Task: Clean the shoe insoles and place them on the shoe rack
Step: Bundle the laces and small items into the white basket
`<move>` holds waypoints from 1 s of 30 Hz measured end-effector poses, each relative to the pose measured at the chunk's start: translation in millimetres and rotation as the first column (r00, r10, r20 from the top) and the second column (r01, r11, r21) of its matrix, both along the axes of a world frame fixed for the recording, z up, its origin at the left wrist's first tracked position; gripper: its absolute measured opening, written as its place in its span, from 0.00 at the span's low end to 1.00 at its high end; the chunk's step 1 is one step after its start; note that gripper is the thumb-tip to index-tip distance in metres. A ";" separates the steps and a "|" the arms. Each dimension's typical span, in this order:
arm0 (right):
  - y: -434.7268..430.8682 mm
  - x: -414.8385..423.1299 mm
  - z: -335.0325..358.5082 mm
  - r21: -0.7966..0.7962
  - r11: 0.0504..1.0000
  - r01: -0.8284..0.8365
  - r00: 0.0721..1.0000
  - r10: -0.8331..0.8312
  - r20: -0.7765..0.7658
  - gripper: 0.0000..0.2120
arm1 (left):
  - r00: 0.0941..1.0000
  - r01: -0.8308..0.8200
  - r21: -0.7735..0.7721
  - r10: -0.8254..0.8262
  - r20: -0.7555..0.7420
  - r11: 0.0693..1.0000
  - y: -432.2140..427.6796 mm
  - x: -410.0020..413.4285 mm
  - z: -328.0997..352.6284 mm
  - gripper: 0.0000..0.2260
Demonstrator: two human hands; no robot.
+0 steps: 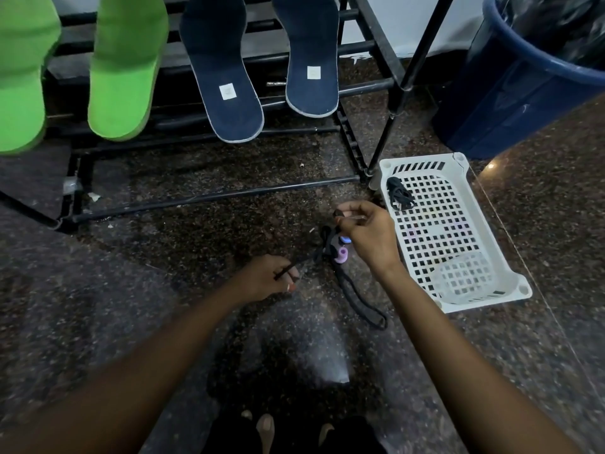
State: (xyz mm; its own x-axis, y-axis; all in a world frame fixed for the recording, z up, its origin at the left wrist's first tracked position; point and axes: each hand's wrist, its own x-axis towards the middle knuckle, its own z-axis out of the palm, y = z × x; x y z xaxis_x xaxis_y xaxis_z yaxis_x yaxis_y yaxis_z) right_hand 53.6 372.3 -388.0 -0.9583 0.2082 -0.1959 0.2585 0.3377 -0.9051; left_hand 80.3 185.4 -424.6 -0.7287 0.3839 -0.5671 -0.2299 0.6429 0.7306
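Two green insoles [126, 67] and two navy insoles [226, 77] lean on the black shoe rack [360, 47] at the top of the head view. Below, over the dark speckled floor, my left hand [265, 278] pinches one end of a black shoelace [360, 299]. My right hand [366, 234] grips the bunched upper part of the same lace, beside small blue and lilac pieces. A loop of the lace trails on the floor between my forearms.
A white perforated plastic basket [465, 172] lies on the floor right of my right hand, with a bundle of black laces [399, 193] in it. A dark blue bin [523, 86] lined with black plastic stands at the upper right. My toes [265, 427] show at the bottom.
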 end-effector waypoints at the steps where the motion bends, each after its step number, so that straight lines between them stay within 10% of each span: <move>1: 0.9 0.8 -0.7 0.004 1.000 0.006 1.000 -0.006 0.003 0.07 | 1.000 -0.015 0.012 0.015 -0.010 1.000 1.0 0.1 -0.1 0.08; 15: -17.0 19.2 7.5 0.315 0.844 -0.434 0.862 0.491 -0.128 0.11 | 0.980 -0.200 0.250 0.198 0.034 0.947 20.0 -21.0 44.5 0.11; 30: 8.8 0.5 16.9 0.393 0.917 -0.076 0.920 0.216 -0.327 0.04 | 0.910 -0.343 0.465 0.165 0.381 0.816 21.1 -21.9 79.1 0.06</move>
State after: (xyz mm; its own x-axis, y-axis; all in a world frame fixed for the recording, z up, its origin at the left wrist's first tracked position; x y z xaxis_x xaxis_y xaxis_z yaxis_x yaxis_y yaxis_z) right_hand 54.1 381.1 -371.2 -0.9728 0.0497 0.2263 -0.1356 0.6698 -0.7300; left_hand 58.3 206.5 -345.5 -0.6617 0.5074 -0.5520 -0.6007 0.0818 0.7952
